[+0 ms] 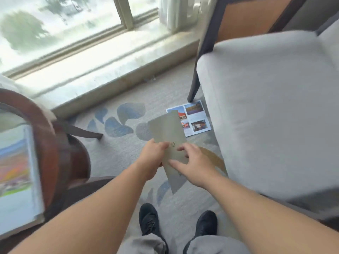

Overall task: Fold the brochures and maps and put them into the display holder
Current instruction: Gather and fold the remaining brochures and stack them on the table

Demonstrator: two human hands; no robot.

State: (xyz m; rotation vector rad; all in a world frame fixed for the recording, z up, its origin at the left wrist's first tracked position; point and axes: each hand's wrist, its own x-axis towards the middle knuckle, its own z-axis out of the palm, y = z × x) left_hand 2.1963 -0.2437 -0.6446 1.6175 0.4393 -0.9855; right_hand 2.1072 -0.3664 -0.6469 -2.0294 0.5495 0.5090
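Observation:
A plain grey-green folded brochure (pixel 167 129) is held upright in front of me, above the carpet. My left hand (pixel 153 158) grips its left edge with thumb on the front. My right hand (pixel 192 162) rests its fingers on the lower front of the same brochure, fingers spread. A second brochure (pixel 195 118) with several photos lies flat on the carpet by the chair leg, partly hidden behind the held one. No display holder is in view.
A grey cushioned chair (pixel 266 107) stands at the right. A round dark wooden table (pixel 55 143) at the left carries a colourful printed sheet (pixel 14 171). A window sill (pixel 110 57) runs across the back. My black shoes (pixel 148 219) stand on the patterned carpet.

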